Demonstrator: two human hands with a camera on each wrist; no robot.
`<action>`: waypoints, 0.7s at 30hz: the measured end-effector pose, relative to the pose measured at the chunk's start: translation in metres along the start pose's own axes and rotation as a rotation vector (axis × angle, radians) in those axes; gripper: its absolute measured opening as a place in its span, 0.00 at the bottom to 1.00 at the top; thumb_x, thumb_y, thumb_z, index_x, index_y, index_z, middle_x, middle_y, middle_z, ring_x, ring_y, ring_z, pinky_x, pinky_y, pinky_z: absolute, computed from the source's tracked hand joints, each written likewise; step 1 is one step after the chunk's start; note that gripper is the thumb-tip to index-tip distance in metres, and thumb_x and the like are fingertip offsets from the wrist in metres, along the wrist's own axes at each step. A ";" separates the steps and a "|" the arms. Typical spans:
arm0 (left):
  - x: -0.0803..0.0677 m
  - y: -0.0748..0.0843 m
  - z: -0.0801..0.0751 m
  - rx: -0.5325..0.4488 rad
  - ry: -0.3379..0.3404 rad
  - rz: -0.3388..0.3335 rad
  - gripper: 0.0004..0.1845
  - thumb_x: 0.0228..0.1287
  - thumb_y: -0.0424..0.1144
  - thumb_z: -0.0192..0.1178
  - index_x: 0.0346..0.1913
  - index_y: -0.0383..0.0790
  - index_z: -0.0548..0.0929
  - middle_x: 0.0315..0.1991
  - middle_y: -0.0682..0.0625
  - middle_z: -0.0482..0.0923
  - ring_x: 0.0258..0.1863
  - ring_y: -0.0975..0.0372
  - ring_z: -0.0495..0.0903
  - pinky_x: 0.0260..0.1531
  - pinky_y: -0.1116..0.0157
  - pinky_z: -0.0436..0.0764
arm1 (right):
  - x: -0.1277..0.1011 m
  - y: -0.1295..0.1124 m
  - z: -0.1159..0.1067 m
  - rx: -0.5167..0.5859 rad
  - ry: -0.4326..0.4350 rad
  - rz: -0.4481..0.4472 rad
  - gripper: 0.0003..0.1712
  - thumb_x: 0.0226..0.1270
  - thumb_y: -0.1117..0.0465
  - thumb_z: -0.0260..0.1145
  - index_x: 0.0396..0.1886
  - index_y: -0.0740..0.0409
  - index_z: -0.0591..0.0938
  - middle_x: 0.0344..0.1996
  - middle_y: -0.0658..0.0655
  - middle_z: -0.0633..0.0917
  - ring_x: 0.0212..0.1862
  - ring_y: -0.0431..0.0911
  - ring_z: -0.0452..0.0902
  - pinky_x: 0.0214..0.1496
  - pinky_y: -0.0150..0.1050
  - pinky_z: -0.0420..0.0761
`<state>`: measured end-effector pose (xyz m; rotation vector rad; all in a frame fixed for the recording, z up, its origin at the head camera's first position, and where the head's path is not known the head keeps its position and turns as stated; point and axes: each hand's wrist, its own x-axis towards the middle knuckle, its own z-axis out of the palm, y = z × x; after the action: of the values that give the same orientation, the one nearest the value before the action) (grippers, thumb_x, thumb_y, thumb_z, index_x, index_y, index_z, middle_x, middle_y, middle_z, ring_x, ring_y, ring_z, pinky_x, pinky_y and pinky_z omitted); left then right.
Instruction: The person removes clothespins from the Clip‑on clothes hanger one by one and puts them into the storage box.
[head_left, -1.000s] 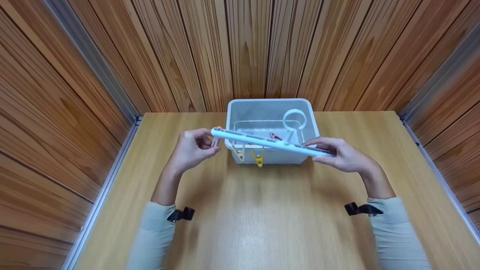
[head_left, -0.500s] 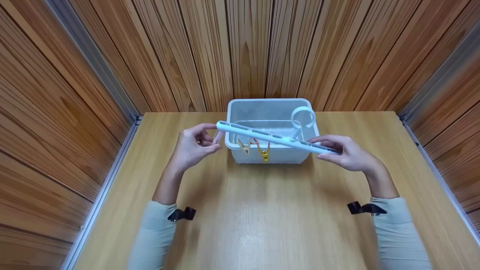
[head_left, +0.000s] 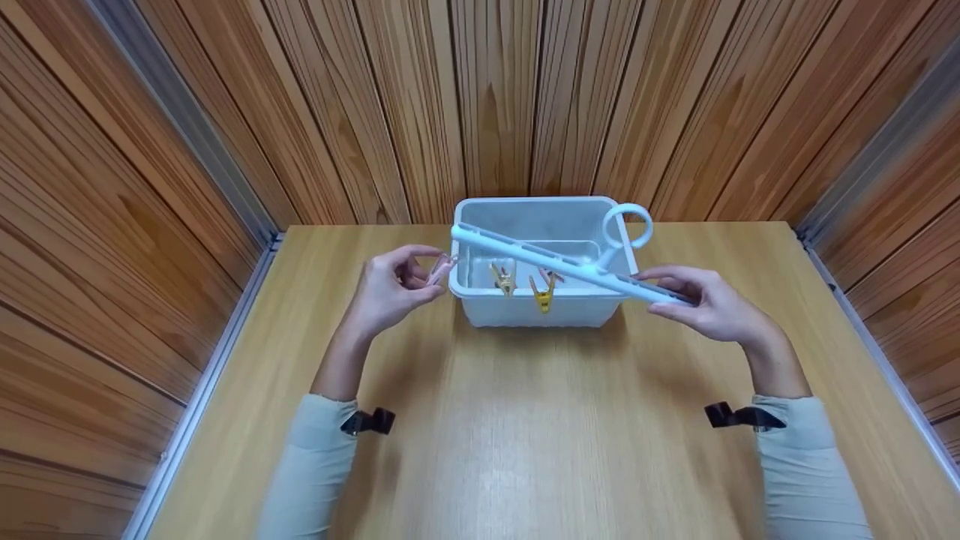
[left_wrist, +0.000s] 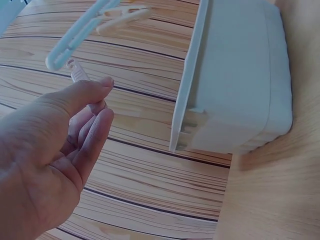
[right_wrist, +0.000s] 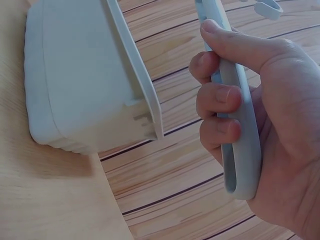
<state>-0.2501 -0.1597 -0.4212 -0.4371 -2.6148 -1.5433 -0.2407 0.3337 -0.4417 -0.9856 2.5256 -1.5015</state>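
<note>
Head view: left hand (head_left: 386, 294) pinches a pale-pink plastic clothespin (head_left: 441, 271); curled right hand (head_left: 714, 306) grips a light-blue slotted plastic hanger (head_left: 555, 262); white rectangular plastic bin (head_left: 495, 312) stands between both.

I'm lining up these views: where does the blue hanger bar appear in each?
Head: the hanger bar slants across the middle, overlapping the bin, its lower end in the right hand.
Left wrist: the hanger bar, partly shown, is upper left, above the left hand.
Right wrist: the hanger bar, right of centre, runs down from the top edge.
Shared landmark: the bin.
</note>
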 end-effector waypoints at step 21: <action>0.046 0.010 0.012 -0.035 -0.032 -0.037 0.26 0.67 0.30 0.79 0.68 0.37 0.88 0.42 0.41 0.89 0.36 0.61 0.83 0.35 0.73 0.82 | -0.022 0.010 -0.011 0.039 0.077 -0.051 0.26 0.69 0.86 0.66 0.66 0.76 0.83 0.55 0.40 0.94 0.46 0.33 0.90 0.49 0.25 0.89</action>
<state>-0.2907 -0.1353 -0.4088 -0.4220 -2.6380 -1.6086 -0.2314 0.3574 -0.4504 -1.0136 2.5299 -1.6277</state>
